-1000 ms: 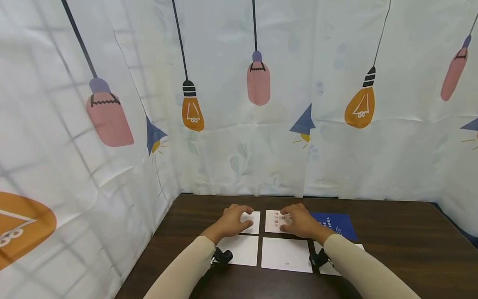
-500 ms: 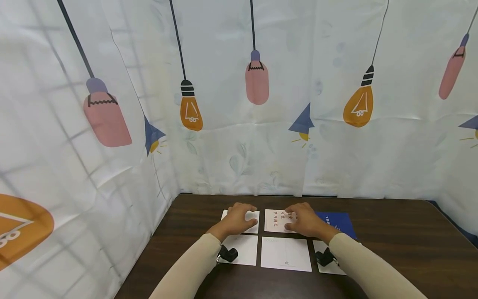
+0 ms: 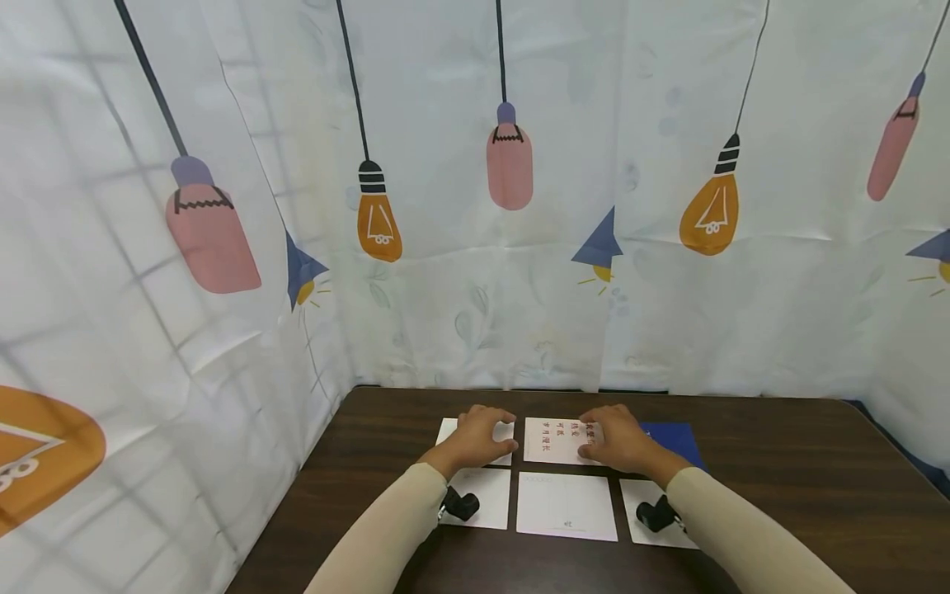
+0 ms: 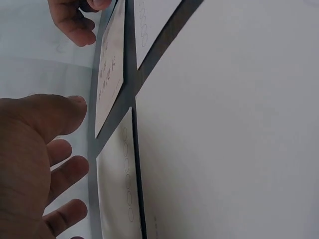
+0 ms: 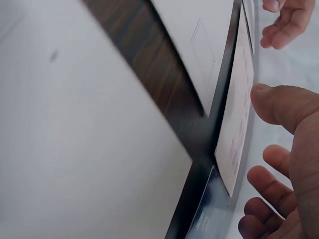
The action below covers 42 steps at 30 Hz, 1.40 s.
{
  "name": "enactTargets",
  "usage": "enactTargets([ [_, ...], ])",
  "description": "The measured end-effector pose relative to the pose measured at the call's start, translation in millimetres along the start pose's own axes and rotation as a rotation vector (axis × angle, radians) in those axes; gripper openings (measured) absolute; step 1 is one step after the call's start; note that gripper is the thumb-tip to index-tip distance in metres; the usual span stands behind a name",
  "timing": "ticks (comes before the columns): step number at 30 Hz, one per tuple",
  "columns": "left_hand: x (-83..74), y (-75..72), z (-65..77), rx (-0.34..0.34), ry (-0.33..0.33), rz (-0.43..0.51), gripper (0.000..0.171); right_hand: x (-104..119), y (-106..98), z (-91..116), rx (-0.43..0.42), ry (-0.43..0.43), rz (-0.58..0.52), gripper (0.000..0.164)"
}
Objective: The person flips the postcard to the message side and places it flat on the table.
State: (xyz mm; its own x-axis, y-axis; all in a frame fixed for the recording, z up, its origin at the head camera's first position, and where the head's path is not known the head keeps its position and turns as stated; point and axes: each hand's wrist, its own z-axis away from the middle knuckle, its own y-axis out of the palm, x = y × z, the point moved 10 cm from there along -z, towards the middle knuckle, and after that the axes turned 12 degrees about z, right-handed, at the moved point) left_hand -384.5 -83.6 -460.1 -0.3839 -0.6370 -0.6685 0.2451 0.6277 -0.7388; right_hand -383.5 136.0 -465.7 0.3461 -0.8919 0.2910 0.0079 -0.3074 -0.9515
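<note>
Several postcards lie flat in two rows on a dark wooden table [image 3: 787,495]. Over the back-left white card [image 3: 503,432] is my left hand [image 3: 473,439], thumb and fingers spread apart with nothing between them. My right hand [image 3: 622,443] hovers between the back-middle card with red writing [image 3: 549,440] and the blue card [image 3: 674,437], covering part of both. The left wrist view shows a gap between the left hand's thumb [image 4: 60,114] and the cards. Loosely bent fingers [image 5: 269,184] of the right hand hold nothing in the right wrist view.
Three white cards make up the front row: left [image 3: 490,499], middle [image 3: 567,505] and right [image 3: 638,497], the outer two partly hidden by the wrist cameras. A white curtain [image 3: 445,330] printed with lamps hangs behind the table and along its left side.
Both hands have drifted slightly to the right above the cards. More of the red writing shows, while the right hand and arm cover more of the blue card. The cards appear unmoved.
</note>
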Motion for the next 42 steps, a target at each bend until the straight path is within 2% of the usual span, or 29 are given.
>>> enactTargets([
  [13,0.2,8.3,-8.8,0.016,-0.021,-0.038,0.047,-15,-4,7,-0.007,-0.030,0.026,0.058],
  [25,-3.6,10.5,-14.2,0.025,-0.021,-0.108,0.048,-22,-9,5,0.025,-0.031,0.064,0.062],
  [42,-12.2,16.6,-21.7,0.047,-0.075,-0.195,0.052,-25,-5,-2,0.098,-0.008,0.139,0.069],
])
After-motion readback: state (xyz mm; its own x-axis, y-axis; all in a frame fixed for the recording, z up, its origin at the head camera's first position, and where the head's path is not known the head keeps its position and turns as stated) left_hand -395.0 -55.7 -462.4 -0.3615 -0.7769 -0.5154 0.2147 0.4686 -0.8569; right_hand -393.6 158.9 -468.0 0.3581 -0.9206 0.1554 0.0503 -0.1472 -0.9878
